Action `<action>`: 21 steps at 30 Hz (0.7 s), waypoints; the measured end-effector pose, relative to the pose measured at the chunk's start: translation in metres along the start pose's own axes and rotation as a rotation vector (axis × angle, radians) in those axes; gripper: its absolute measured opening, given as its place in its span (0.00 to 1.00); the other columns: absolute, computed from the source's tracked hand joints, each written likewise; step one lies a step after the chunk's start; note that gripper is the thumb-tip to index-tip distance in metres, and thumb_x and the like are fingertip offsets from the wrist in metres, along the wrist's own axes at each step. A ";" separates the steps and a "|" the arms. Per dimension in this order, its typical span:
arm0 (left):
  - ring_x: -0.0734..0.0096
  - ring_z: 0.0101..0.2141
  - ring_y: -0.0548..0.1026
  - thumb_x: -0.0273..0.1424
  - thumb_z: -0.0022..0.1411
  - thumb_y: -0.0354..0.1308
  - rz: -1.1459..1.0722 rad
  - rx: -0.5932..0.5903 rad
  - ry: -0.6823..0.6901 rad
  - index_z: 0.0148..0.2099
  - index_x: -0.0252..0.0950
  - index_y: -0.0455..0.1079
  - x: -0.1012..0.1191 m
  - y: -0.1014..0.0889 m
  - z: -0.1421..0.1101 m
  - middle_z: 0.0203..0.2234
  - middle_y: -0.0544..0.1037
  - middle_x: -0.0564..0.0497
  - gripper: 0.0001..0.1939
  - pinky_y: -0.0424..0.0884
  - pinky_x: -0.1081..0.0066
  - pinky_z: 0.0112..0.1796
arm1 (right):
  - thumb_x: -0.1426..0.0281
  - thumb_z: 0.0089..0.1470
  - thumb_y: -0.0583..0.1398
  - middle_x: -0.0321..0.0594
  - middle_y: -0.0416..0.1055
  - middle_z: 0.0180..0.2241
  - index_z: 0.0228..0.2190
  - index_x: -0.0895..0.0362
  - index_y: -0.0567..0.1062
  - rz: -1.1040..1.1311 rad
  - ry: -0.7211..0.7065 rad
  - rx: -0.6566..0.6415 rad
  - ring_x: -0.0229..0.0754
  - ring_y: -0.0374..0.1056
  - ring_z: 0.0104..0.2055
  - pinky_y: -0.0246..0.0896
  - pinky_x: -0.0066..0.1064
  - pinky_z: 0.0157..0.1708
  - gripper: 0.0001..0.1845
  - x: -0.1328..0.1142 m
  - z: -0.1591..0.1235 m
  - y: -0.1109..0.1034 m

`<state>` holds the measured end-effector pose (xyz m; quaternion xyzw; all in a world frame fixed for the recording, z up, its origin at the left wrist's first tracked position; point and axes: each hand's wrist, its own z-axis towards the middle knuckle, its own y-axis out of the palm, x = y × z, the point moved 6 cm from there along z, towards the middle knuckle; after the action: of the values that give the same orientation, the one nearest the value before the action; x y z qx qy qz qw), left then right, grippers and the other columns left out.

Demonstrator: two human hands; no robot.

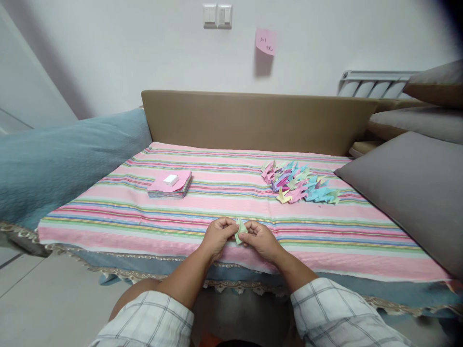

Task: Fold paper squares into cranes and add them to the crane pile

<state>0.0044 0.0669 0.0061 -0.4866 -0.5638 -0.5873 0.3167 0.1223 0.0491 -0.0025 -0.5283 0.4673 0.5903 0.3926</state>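
Note:
My left hand (218,234) and my right hand (261,238) meet near the front edge of a striped cloth (224,202). Together they pinch a small pale green folded paper (239,231) between their fingertips. Both hands have their fingers curled closed on it. A stack of coloured paper squares (170,187), pink on top, lies to the left with a small white block (170,180) resting on it. A heap of several folded paper cranes (298,182) in pink, blue, green and yellow lies further back on the right.
A tan backrest (253,120) runs behind the cloth. A blue blanket (65,154) is bunched at the left. Grey cushions (412,188) lean at the right. A pink sticky note (265,41) and light switches (217,15) are on the wall.

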 end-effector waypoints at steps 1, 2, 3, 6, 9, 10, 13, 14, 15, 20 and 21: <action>0.84 0.15 0.62 0.34 0.35 0.70 0.006 0.007 0.016 0.21 0.32 0.67 0.001 0.000 0.000 0.12 0.67 0.59 0.16 0.58 0.79 0.20 | 0.57 0.36 0.68 0.31 0.67 0.23 0.25 0.57 0.68 -0.002 0.004 0.002 0.32 0.61 0.23 0.57 0.26 0.24 0.21 -0.001 0.000 0.000; 0.84 0.15 0.61 0.34 0.35 0.70 0.010 0.014 0.028 0.20 0.32 0.67 0.002 0.000 0.000 0.12 0.67 0.59 0.16 0.57 0.79 0.19 | 0.57 0.36 0.68 0.31 0.67 0.23 0.26 0.57 0.68 -0.003 0.008 0.004 0.32 0.60 0.23 0.57 0.26 0.24 0.21 -0.001 0.000 0.001; 0.84 0.15 0.62 0.34 0.35 0.70 0.008 0.020 0.029 0.20 0.32 0.67 0.002 0.000 -0.001 0.12 0.67 0.59 0.16 0.57 0.79 0.19 | 0.57 0.36 0.68 0.31 0.67 0.23 0.26 0.57 0.68 -0.001 0.009 0.005 0.32 0.60 0.23 0.57 0.26 0.24 0.21 -0.002 0.000 0.001; 0.81 0.17 0.65 0.36 0.36 0.70 -0.024 0.027 -0.008 0.24 0.32 0.70 0.001 0.001 -0.002 0.15 0.71 0.57 0.16 0.60 0.79 0.20 | 0.57 0.36 0.68 0.32 0.67 0.24 0.26 0.57 0.68 0.003 0.007 0.004 0.32 0.61 0.23 0.57 0.26 0.24 0.21 -0.002 0.000 0.001; 0.81 0.18 0.66 0.37 0.37 0.70 -0.047 0.039 -0.003 0.27 0.32 0.72 0.002 0.001 -0.001 0.18 0.73 0.56 0.16 0.61 0.78 0.21 | 0.57 0.36 0.68 0.32 0.67 0.25 0.26 0.57 0.68 0.001 0.014 0.003 0.32 0.61 0.24 0.58 0.26 0.25 0.21 0.000 0.001 0.000; 0.82 0.18 0.65 0.37 0.37 0.70 -0.047 0.046 0.016 0.27 0.32 0.73 0.003 0.000 -0.001 0.17 0.73 0.55 0.16 0.60 0.79 0.21 | 0.57 0.36 0.68 0.32 0.67 0.25 0.26 0.57 0.68 0.001 0.015 0.005 0.32 0.61 0.24 0.58 0.26 0.25 0.21 0.001 0.001 0.000; 0.83 0.17 0.64 0.36 0.36 0.71 -0.047 0.066 0.062 0.25 0.31 0.73 0.004 -0.001 0.001 0.16 0.73 0.55 0.16 0.60 0.79 0.21 | 0.57 0.37 0.68 0.32 0.67 0.25 0.27 0.58 0.68 0.009 0.005 0.013 0.31 0.60 0.24 0.57 0.25 0.24 0.21 0.001 0.000 0.000; 0.82 0.18 0.65 0.36 0.36 0.71 -0.048 0.077 0.070 0.25 0.32 0.73 0.004 -0.002 0.001 0.17 0.73 0.55 0.16 0.60 0.79 0.21 | 0.57 0.37 0.68 0.32 0.67 0.25 0.27 0.58 0.68 0.010 -0.002 0.014 0.31 0.60 0.24 0.57 0.25 0.24 0.21 0.001 0.000 0.000; 0.82 0.18 0.65 0.36 0.36 0.71 -0.049 0.087 0.076 0.24 0.32 0.72 0.004 -0.004 0.002 0.17 0.73 0.55 0.16 0.60 0.79 0.21 | 0.57 0.37 0.68 0.32 0.67 0.24 0.27 0.57 0.68 0.009 -0.008 0.015 0.31 0.60 0.23 0.57 0.25 0.24 0.21 0.000 0.000 0.000; 0.83 0.16 0.63 0.37 0.36 0.71 -0.032 0.084 0.075 0.23 0.32 0.70 0.004 -0.005 0.002 0.14 0.70 0.57 0.16 0.59 0.79 0.20 | 0.57 0.36 0.68 0.32 0.66 0.24 0.27 0.57 0.68 -0.009 0.005 0.014 0.31 0.60 0.23 0.58 0.25 0.24 0.21 0.002 0.001 0.000; 0.83 0.17 0.63 0.38 0.36 0.71 -0.032 0.079 0.054 0.24 0.32 0.70 0.004 -0.004 0.002 0.14 0.70 0.57 0.17 0.59 0.79 0.20 | 0.57 0.36 0.68 0.32 0.67 0.24 0.27 0.57 0.68 -0.010 0.014 0.010 0.31 0.60 0.23 0.58 0.25 0.24 0.21 0.004 0.001 0.000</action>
<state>-0.0003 0.0701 0.0078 -0.4485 -0.5856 -0.5826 0.3413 0.1220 0.0497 -0.0062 -0.5327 0.4702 0.5823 0.3950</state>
